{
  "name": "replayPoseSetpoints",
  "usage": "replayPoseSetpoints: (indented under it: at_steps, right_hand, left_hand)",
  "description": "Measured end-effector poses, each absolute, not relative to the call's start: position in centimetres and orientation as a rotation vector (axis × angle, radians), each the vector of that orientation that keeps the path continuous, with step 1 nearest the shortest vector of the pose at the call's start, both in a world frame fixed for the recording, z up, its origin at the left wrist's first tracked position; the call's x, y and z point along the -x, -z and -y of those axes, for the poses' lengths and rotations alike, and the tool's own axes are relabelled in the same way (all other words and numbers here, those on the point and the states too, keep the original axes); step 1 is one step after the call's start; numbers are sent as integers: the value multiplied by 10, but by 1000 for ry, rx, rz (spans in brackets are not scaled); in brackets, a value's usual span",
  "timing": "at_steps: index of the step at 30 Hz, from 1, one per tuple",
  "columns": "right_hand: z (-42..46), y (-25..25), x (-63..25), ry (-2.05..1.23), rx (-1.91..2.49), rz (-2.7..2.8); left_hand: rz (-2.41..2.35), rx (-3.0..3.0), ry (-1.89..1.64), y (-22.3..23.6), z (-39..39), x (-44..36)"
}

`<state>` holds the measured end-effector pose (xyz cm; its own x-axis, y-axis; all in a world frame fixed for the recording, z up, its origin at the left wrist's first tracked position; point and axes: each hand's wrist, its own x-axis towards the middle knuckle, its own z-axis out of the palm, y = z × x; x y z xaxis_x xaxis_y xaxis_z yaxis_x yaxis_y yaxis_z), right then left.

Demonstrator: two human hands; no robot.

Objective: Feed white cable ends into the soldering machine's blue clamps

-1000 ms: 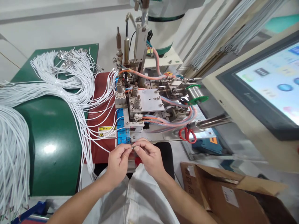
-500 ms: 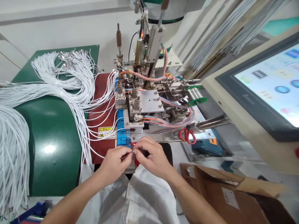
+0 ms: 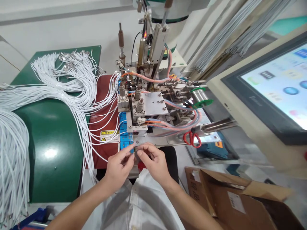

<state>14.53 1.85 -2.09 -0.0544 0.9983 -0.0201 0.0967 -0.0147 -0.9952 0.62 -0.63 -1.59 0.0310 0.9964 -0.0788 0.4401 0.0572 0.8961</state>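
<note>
At the near edge of the soldering-type machine (image 3: 153, 103), just in front of its row of blue fixtures (image 3: 123, 127), both bare hands come together over the person's lap, forearms angled inward from the lower corners. The left hand (image 3: 117, 167) has its back turned up and outward, thumb and index finger reaching toward the right with a slight gap between them; the right hand (image 3: 154, 161) mirrors it, its other fingers curled in and its thumb laid against the index finger. Between the right fingertips sits a small part (image 3: 135, 149), apparently pinched there; whether the left fingertips also touch it, I cannot tell. The part is tiny, dull and darkish, perhaps a connector end, though blur and the fingers hide its shape. Left of the fixtures, white cables (image 3: 80, 119) fan across a red mat (image 3: 97, 153) from the green table (image 3: 54, 153), passing a yellow-and-white warning label (image 3: 109, 136). Red-handled scissors (image 3: 192, 139) lie to the right, below a green-flanged spool (image 3: 200, 97) of silvery wire.
</note>
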Motion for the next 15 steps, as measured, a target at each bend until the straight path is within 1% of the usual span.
replayPoseSetpoints:
  at_steps: [2,4,6,10,13,15]
  right_hand:
    - [-21,21,-145,-1277,1252,1284]
    - [-22,20,-145,-1267,1252,1304]
    - [-21,20,-145,-1183,1266,1375]
    - [-20,22,-148,-883,1267,1587]
    - [-22,27,-149,-754,1265,1688]
    - [-25,34,-149,-805,1328,1667]
  left_hand:
    - [-1519,-1536,-871,16,7,-6]
    - [-1520,-1552,-886,18,8,-6]
    - [-1535,-1539,-907,20,8,-8]
    - [-1568,-1486,-901,20,8,-9]
    - [-1606,-1566,-783,14,1,-1]
    - [-1615,-1689,-646,9,-6,9]
